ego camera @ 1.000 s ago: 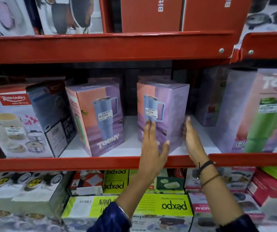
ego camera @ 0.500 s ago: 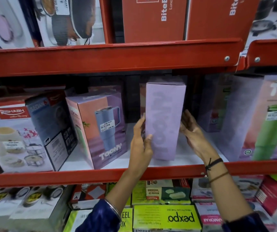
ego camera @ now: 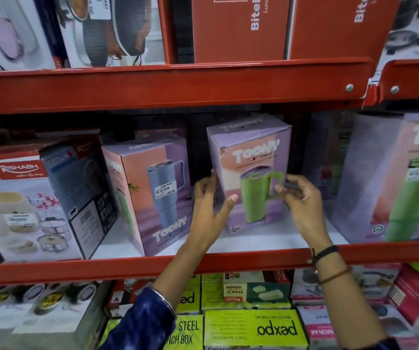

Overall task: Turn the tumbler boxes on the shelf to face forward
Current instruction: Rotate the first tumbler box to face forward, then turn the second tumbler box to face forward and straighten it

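A lilac Toony tumbler box [ego camera: 251, 157] stands on the white middle shelf [ego camera: 266, 241], its face with a green tumbler turned towards me, leaning slightly. My left hand [ego camera: 209, 210] grips its left edge, thumb on the front. My right hand [ego camera: 302, 198] pinches its right edge near the printed handle. Left of it stands another Toony box [ego camera: 150, 188] with a blue tumbler, turned at an angle. A larger Toony box [ego camera: 405, 178] with a green tumbler sits at the right.
A Rishabh cookware box [ego camera: 19, 203] fills the shelf's left end. Red steel beams [ego camera: 168, 84] frame the shelf above and below. BiteBox cartons [ego camera: 238, 26] sit on the upper shelf. Pexpo lunch boxes [ego camera: 254, 329] lie on the lower one.
The box between my hands has rotated: first its blue-tumbler face showed, then a plain lilac side, now the green-tumbler face. Both hands shifted around its edges.
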`<move>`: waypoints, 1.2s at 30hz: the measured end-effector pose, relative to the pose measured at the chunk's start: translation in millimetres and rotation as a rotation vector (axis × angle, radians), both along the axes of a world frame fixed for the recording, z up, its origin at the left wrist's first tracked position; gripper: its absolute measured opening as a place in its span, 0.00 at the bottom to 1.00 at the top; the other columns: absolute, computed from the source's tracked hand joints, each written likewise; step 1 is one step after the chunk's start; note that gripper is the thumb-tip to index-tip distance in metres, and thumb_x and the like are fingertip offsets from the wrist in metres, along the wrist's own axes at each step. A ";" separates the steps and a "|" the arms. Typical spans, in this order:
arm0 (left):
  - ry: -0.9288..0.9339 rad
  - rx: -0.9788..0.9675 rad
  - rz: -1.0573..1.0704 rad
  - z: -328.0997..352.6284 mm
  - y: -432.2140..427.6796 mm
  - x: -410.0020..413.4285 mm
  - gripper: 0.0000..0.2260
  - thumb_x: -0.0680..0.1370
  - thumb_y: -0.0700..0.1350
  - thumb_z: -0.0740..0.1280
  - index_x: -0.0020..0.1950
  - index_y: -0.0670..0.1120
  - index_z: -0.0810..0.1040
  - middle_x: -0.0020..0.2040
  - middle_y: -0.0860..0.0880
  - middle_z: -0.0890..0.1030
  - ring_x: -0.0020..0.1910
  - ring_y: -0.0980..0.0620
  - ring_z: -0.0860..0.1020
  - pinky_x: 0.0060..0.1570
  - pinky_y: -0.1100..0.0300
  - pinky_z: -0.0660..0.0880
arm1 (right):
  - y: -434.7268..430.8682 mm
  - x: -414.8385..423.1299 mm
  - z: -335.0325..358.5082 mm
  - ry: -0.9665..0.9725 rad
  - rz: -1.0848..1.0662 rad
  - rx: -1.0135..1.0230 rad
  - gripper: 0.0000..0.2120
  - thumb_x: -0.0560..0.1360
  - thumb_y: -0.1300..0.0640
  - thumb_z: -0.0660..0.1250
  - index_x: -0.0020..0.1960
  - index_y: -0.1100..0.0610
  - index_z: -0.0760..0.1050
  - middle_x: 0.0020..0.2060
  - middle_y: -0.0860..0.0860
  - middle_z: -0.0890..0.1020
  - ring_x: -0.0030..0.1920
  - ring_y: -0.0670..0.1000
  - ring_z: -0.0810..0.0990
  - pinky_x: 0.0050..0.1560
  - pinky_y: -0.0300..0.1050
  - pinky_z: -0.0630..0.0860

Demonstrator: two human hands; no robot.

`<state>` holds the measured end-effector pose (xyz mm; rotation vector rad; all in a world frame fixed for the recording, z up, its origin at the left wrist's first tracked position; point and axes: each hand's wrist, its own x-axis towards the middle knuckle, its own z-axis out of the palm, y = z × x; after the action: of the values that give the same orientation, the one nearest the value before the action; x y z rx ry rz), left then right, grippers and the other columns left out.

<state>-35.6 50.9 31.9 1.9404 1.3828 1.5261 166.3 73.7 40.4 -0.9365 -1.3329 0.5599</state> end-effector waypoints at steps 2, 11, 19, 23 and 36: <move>-0.034 -0.010 -0.006 -0.1 3.4 -1.8 0.29 0.76 0.55 0.65 0.75 0.48 0.63 0.69 0.47 0.67 0.67 0.52 0.67 0.66 0.62 0.63 | -4.0 -2.7 -2.3 -0.016 -0.043 -0.006 0.10 0.72 0.63 0.69 0.49 0.50 0.77 0.45 0.52 0.82 0.45 0.43 0.81 0.51 0.40 0.77; -0.086 -0.005 -0.037 -6.3 10.7 -1.4 0.23 0.79 0.47 0.64 0.73 0.45 0.66 0.70 0.44 0.74 0.69 0.47 0.71 0.69 0.53 0.68 | -18.7 -10.1 -19.9 -0.035 -0.160 -0.058 0.13 0.73 0.62 0.68 0.57 0.57 0.76 0.51 0.51 0.80 0.45 0.36 0.79 0.54 0.43 0.76; -0.059 0.118 0.014 -10.9 -17.2 -4.7 0.23 0.81 0.46 0.61 0.75 0.48 0.59 0.76 0.49 0.62 0.74 0.56 0.60 0.72 0.64 0.58 | -44.2 -44.0 -26.7 0.164 -0.322 0.046 0.13 0.76 0.57 0.65 0.60 0.56 0.74 0.57 0.51 0.79 0.57 0.45 0.76 0.59 0.34 0.71; -0.044 0.345 0.005 -16.9 -45.9 -27.3 0.18 0.80 0.42 0.59 0.71 0.43 0.65 0.74 0.48 0.64 0.74 0.56 0.61 0.72 0.61 0.61 | -70.7 -81.6 -23.5 0.205 -0.237 0.146 0.11 0.77 0.59 0.63 0.59 0.54 0.74 0.56 0.50 0.80 0.59 0.47 0.77 0.61 0.39 0.72; -0.345 0.272 0.272 -9.7 -50.1 -151.6 0.23 0.79 0.53 0.55 0.71 0.45 0.64 0.73 0.48 0.63 0.72 0.57 0.61 0.72 0.67 0.57 | -100.0 -243.8 -26.7 -0.040 0.044 0.033 0.31 0.74 0.56 0.65 0.74 0.52 0.56 0.74 0.46 0.60 0.74 0.43 0.57 0.72 0.33 0.54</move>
<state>-187.2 0.7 22.2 1.5648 1.3839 2.1561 -77.5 -26.3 13.7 -0.8969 -1.3973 0.5540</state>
